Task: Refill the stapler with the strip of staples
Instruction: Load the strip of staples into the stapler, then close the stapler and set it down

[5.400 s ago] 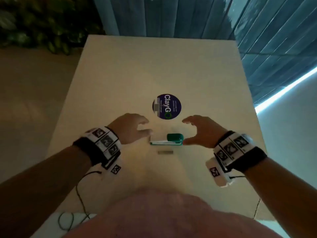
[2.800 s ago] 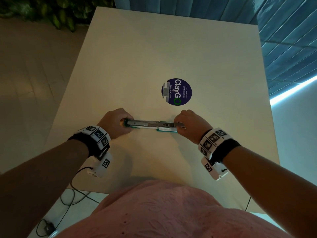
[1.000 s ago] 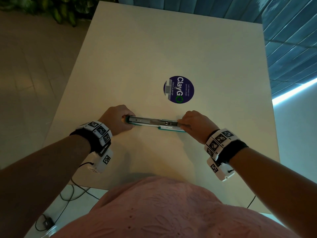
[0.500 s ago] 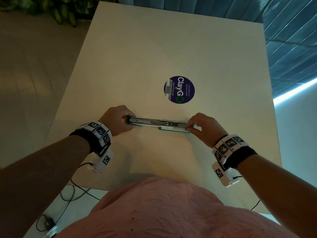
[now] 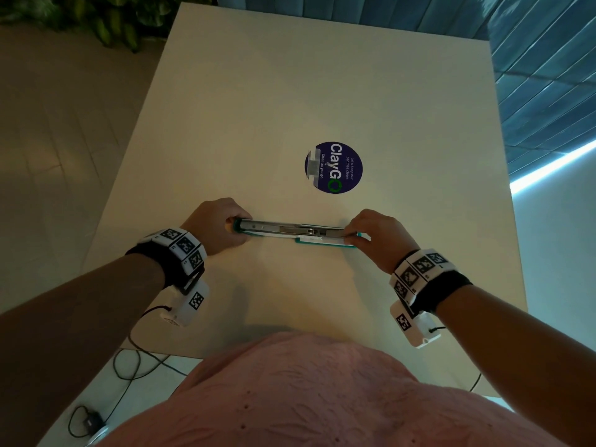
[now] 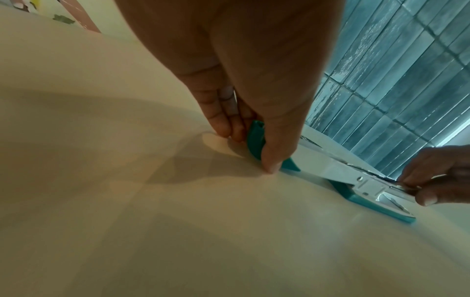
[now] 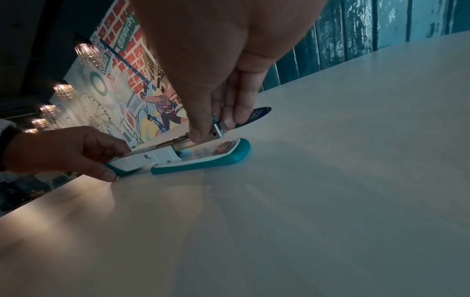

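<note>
A pink top [image 5: 306, 391] fills the near edge. Beyond it, on a pale table [image 5: 290, 91], a teal stapler [image 5: 290, 229] lies swung open flat. The left hand [image 5: 214, 225] grips its cover end; the right hand [image 5: 375, 238] pinches the metal staple channel's tip. Farther off sits a round sticker [image 5: 333, 167].

The stapler [image 5: 292, 229] pairs teal plastic with glossy white plastic sides, and its opened channel is bright bare metal that catches light. Its teal base [image 7: 203, 163] looks smooth and slightly satin. The surface [image 5: 290, 91] under the stapler is a smooth, matt cream laminate with soft reflections. Beyond the stapler lies a round sticker [image 5: 333, 167], glossy printed paper or vinyl in dark blue. The wall tiles [image 6: 396, 80] behind the stapler are glazed, shiny and uneven. The person's pink garment [image 5: 306, 391] is textured cloth.
</note>
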Demonstrator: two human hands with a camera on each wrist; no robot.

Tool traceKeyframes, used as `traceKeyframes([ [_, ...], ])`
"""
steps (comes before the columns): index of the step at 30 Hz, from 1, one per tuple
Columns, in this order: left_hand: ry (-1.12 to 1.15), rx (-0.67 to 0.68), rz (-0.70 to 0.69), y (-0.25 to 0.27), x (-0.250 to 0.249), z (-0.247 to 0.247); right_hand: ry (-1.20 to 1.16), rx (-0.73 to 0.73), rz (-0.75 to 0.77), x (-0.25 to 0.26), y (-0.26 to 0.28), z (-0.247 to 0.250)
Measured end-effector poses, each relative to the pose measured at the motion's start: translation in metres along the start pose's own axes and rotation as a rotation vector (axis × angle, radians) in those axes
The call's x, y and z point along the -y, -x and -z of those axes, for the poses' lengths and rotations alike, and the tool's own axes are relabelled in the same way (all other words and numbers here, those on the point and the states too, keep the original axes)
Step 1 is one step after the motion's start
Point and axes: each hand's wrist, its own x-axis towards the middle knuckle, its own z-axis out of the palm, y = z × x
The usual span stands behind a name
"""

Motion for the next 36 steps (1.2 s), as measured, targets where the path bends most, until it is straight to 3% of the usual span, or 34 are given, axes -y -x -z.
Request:
traceKeyframes([
  [11, -0.017, 0.012, -0.004, -0.001, 0.002, -0.001, -0.160, -0.049, -0.112, -0.006, 0.002, -0.007],
  [19, 0.038, 0.049, -0.024, 0.001, -0.002, 0.009, -0.047, 0.058, -0.173, -0.013, -0.005, -0.013],
  [23, 0.148, -0.026, -0.051, 0.002, -0.017, 0.027, -0.039, 0.086, -0.177, -0.013, -0.011, -0.011],
  [30, 0.248, -0.013, -0.285, -0.019, -0.086, 0.009, -0.052, 0.080, -0.156, -0.013, -0.012, -0.012],
  [36, 0.018, 0.129, -0.444, -0.045, -0.114, -0.050, -0.039, 0.091, -0.144, -0.016, -0.011, -0.011],
])
